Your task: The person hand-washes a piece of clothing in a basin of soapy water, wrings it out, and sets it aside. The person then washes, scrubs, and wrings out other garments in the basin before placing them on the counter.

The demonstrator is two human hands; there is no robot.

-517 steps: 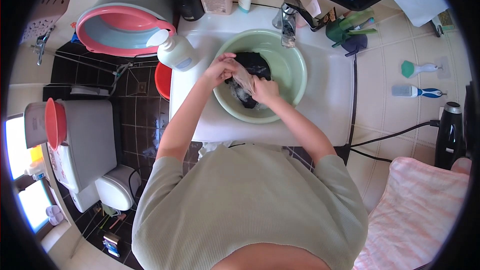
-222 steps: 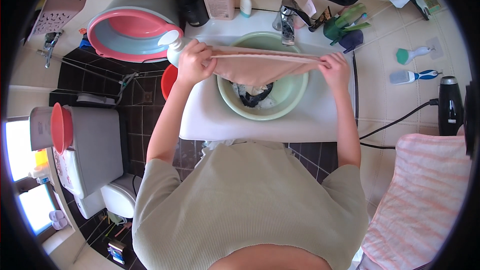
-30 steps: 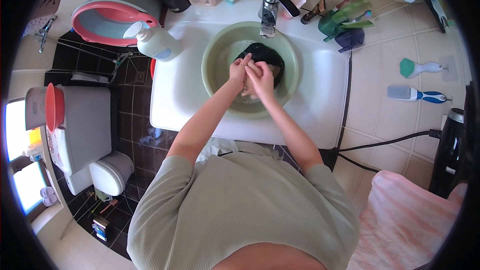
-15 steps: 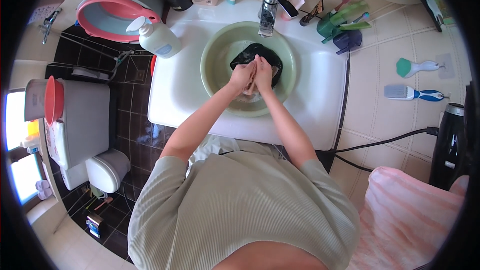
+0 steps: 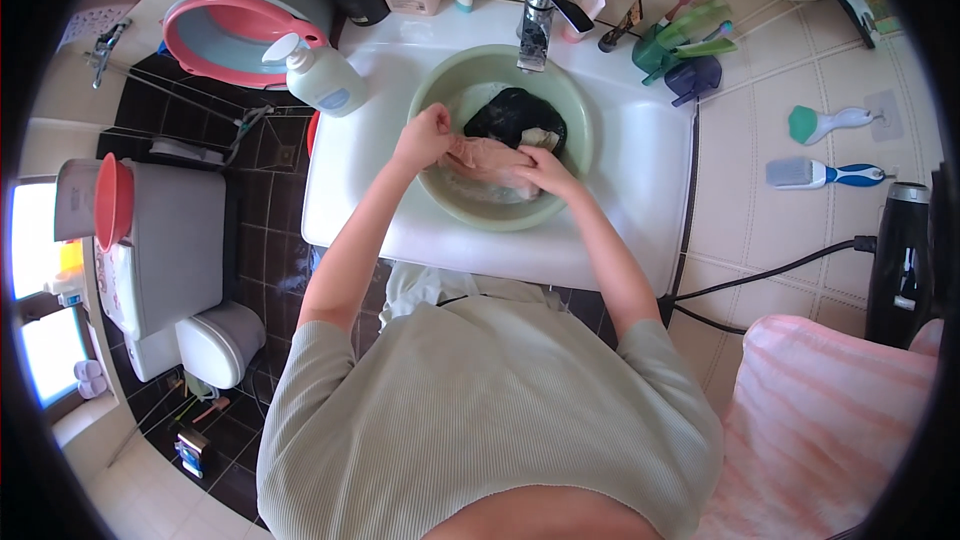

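Observation:
A wet pinkish-beige cloth [image 5: 487, 162] is stretched between my two hands over a pale green basin [image 5: 583, 172]. My left hand [image 5: 424, 138] is closed on its left end, near the basin's left rim. At the cloth's right end, my right hand [image 5: 546, 172] grips it with bent fingers. Behind the cloth, a black cloth [image 5: 512, 114] lies bunched in the soapy water. A small light beige piece of fabric [image 5: 541, 139] shows beside it, above my right hand. What kind of garments these are, I cannot tell.
The basin stands in a white sink [image 5: 640, 210] under a chrome faucet [image 5: 541, 20]. A pump bottle [image 5: 325, 80] and a grey-pink bucket [image 5: 240, 35] stand at the left. Green cups with toothbrushes [image 5: 680, 40] sit at the right, and brushes [image 5: 825, 174] hang on the wall.
My hands were close together over the black cloth, squeezing the beige cloth. They have moved apart, the left one leftward, and the cloth is now spread out between them.

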